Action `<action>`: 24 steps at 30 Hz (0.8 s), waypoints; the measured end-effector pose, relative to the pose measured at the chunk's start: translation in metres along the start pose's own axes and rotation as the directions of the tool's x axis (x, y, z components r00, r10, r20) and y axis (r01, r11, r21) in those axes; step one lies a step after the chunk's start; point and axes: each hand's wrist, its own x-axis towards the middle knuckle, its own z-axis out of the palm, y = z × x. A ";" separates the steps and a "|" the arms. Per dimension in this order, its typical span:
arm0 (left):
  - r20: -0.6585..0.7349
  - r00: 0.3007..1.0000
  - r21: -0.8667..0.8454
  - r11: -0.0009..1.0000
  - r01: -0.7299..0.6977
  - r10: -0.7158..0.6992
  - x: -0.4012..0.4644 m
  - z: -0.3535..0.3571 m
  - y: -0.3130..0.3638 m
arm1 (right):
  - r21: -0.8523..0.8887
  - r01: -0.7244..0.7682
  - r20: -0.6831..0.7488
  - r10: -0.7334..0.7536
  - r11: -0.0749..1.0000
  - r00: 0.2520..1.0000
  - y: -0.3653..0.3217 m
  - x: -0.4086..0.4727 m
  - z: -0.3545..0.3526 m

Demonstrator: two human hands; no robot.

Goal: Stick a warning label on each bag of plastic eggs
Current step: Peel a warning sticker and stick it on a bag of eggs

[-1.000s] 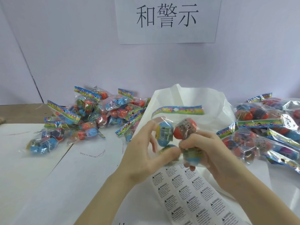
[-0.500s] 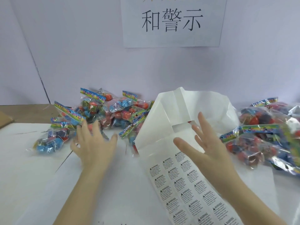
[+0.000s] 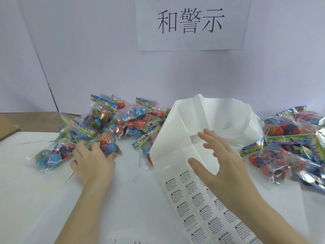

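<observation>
Reaching into the left-hand pile of bags [image 3: 112, 125], the left hand [image 3: 93, 161] is seen palm down on the white table [image 3: 35, 199], its fingertips laid against a bag of plastic eggs [image 3: 105, 143] at the near edge of the heap. The fingers are only slightly spread and bent over the crinkled film; whether the bag is actually gripped or merely touched cannot be told, since the fingertips are partly buried in plastic. A blue egg [image 3: 110, 148] is seen just beside the index finger.

Over on the other side, the right hand [image 3: 223, 164] is held above the label sheet [image 3: 190, 199], fingers wide and straight, thumb stretched out to the left, nothing held in it. Rows of small printed warning labels are shown on the near part of the sheet; the far part is bare white backing, folded up and standing loosely behind the hand.

A second pile of egg bags [image 3: 288, 148] is spread to the right of the sheet, well apart from the first pile, with the sheet lying between them. On the wall behind, a white paper sign [image 3: 191, 23] with large black characters is pinned. A corner of brown cardboard [image 3: 7, 127] is glimpsed at the far left edge.
</observation>
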 end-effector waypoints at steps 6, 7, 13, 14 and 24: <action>-0.152 0.988 -0.441 0.895 -0.068 0.001 -0.009 0.000 0.029 | -0.004 0.024 0.004 -0.024 1.000 1.000 -0.001 0.000 0.001; -0.174 0.985 -0.564 0.820 -0.095 -0.005 -0.014 -0.006 0.037 | -0.001 0.017 0.002 -0.017 1.000 1.000 -0.001 0.000 0.001; 0.282 0.940 -0.945 -0.116 0.307 0.193 -0.043 -0.045 0.078 | 0.232 -0.131 0.028 0.128 0.964 0.991 -0.009 0.002 -0.003; 0.339 0.896 -0.919 -0.102 0.381 0.286 -0.050 -0.049 0.082 | 0.314 -0.172 0.037 0.169 0.934 0.985 -0.010 0.002 -0.004; 0.342 0.749 -0.938 0.157 0.309 0.567 -0.079 -0.048 0.094 | 0.763 -0.169 0.031 0.226 0.624 0.974 -0.013 0.007 -0.014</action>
